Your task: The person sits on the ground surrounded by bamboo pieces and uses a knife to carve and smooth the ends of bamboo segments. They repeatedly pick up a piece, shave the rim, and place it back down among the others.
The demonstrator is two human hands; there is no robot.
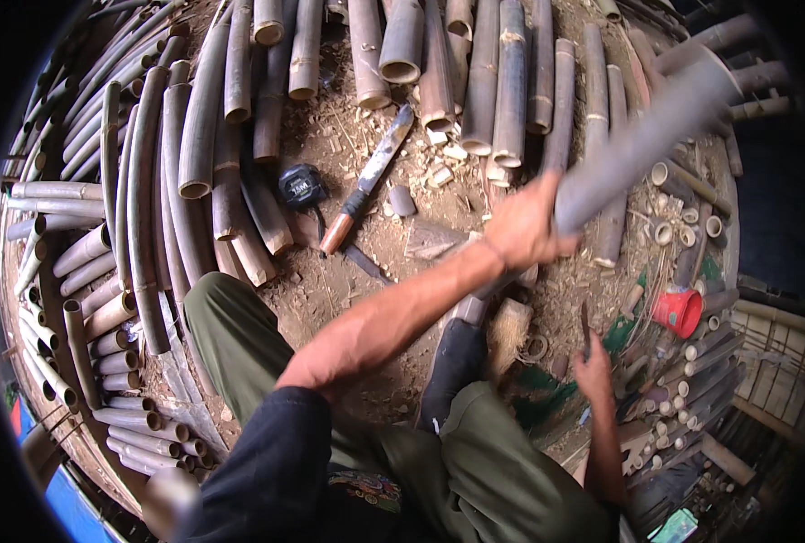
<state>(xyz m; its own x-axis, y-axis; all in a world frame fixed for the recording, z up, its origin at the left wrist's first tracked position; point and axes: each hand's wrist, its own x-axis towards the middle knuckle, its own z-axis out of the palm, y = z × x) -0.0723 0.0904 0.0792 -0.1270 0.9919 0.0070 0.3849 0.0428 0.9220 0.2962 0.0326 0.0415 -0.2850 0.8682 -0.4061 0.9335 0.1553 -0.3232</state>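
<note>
My left hand reaches across my body and is closed around the near end of a thick bamboo tube. The tube slants up to the far right and is smeared by motion. Low at the right, my right hand is closed on a knife with a narrow dark blade pointing up. A large knife with a wooden handle lies on the ground ahead, touched by neither hand. Just below my left hand stands a pale, rough wood block, beside my dark-shod foot.
Bamboo tubes lie in a row along the far side, and more bamboo poles crowd the left. A black tape measure rests near the large knife. A red cup lies at the right among short bamboo pieces. Chips litter the dirt.
</note>
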